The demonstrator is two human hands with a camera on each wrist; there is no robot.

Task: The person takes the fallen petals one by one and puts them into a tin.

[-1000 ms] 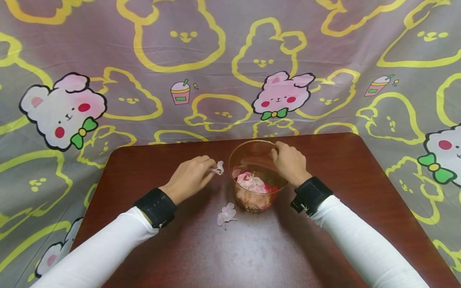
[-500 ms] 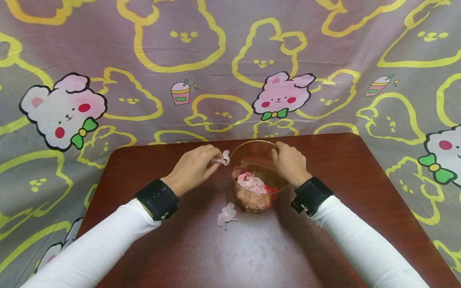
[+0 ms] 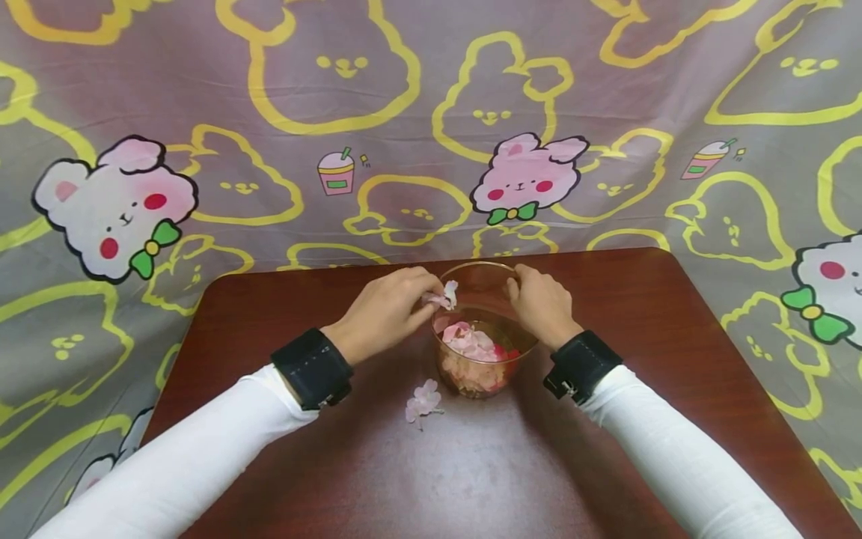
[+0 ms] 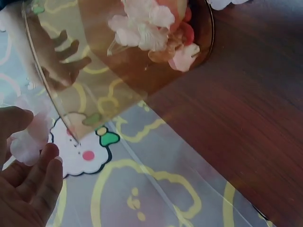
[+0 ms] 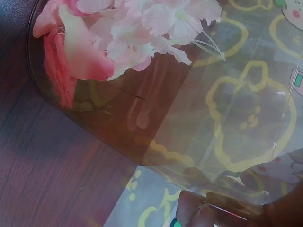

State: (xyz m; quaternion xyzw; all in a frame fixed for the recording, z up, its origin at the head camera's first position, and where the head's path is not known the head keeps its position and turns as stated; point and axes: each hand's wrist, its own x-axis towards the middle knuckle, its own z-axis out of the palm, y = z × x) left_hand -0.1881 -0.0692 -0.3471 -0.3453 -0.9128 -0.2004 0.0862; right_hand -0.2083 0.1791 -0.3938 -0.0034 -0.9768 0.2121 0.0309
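A clear amber bowl [image 3: 483,362] stands on the table with pink, white and red artificial blossoms [image 3: 471,342] heaped in its bottom. At its left rim, my left hand [image 3: 390,308] pinches a pale pink flower [image 3: 450,293] between thumb and fingers; the left wrist view shows its petals [image 4: 29,142] close to the bowl's edge. My right hand [image 3: 544,305] grips the rim at the far right side, and in the right wrist view its fingertips [image 5: 191,205] bend over the edge. Another pale pink flower [image 3: 424,400] lies on the table in front of the bowl, to its left.
The brown wooden table [image 3: 606,449] has rounded back corners. A grey-pink cloth [image 3: 404,75] with cartoon rabbits and yellow outlines hangs behind it and down both sides. Each wrist wears a black band [image 3: 313,369].
My left hand has moved right with the pinched flower, from beside the bowl up to its left rim. The right hand, the bowl and the flower on the table have stayed put.
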